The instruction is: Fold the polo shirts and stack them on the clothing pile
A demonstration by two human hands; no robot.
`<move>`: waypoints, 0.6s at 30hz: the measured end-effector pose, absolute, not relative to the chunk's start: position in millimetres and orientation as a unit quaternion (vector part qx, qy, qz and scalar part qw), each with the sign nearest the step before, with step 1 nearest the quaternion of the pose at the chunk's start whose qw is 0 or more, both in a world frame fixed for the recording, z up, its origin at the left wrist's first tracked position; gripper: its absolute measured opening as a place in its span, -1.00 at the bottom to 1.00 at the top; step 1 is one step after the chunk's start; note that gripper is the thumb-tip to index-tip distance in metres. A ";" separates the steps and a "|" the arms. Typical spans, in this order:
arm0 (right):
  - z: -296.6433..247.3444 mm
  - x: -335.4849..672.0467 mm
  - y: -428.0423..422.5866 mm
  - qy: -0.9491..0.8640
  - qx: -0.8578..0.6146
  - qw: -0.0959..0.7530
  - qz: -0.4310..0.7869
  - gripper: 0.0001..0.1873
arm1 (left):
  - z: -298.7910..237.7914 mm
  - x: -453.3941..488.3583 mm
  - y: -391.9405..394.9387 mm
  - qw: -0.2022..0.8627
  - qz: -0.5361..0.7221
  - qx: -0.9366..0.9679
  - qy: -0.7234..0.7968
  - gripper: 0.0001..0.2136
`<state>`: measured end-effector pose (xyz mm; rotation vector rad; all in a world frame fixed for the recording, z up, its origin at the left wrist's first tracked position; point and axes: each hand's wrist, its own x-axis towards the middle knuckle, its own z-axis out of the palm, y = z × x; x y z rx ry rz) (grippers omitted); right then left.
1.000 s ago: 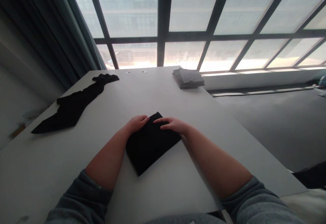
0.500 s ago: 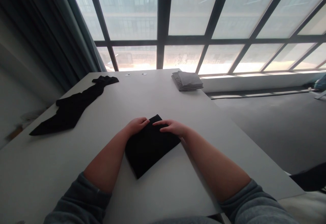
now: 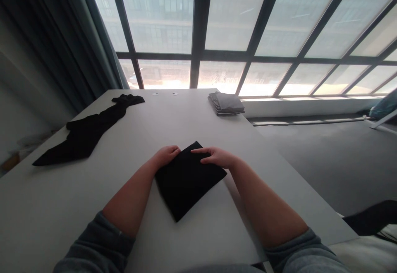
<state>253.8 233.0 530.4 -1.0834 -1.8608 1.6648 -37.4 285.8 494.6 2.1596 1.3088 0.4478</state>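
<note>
A folded black cloth [image 3: 186,184] lies flat on the pale grey table [image 3: 93,207], diamond-wise to me. My left hand [image 3: 167,155] sits at its upper left edge, fingers together against the fabric. My right hand [image 3: 215,157] lies across its upper right part, with the fingers on top of the cloth. Farther left, a long crumpled black garment [image 3: 89,134] stretches towards the far edge of the table. A folded stack of grey and striped fabric [image 3: 226,103] lies at the far edge, out of reach of both hands.
Two small round white grommets [image 3: 164,94] are set in the table near its far edge. Large dark-framed windows [image 3: 198,33] stand behind it, with a curtain [image 3: 93,29] at the left. Grey floor [image 3: 316,169] lies beyond the right edge, with a dark object [image 3: 370,223] low right.
The view has tilted, so the far table items sit lower in the frame. The folded black cloth lies flatter, its right corner reaching farther right. Both hands stay on it.
</note>
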 end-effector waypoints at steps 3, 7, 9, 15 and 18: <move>565.3 264.8 231.2 -0.736 -0.399 0.175 0.518 -0.29 | 491.1 -38.4 285.6 0.301 0.183 0.791 0.500 -0.65; 628.7 273.6 235.2 -0.806 -0.412 0.105 0.413 -0.24 | 488.1 -37.9 284.5 0.343 0.190 0.769 0.505 -0.67; 663.8 274.7 237.6 -0.833 -0.399 0.093 0.371 -0.25 | 488.1 -37.1 283.9 0.352 0.197 0.766 0.501 -0.68; 753.3 269.3 240.6 -0.853 -0.414 0.037 0.315 -0.35 | 490.8 -35.9 282.7 0.357 0.210 0.764 0.495 -0.68; 781.1 268.4 248.4 -0.820 -0.451 0.079 0.343 -0.41 | 492.0 -35.5 281.7 0.359 0.211 0.761 0.498 -0.68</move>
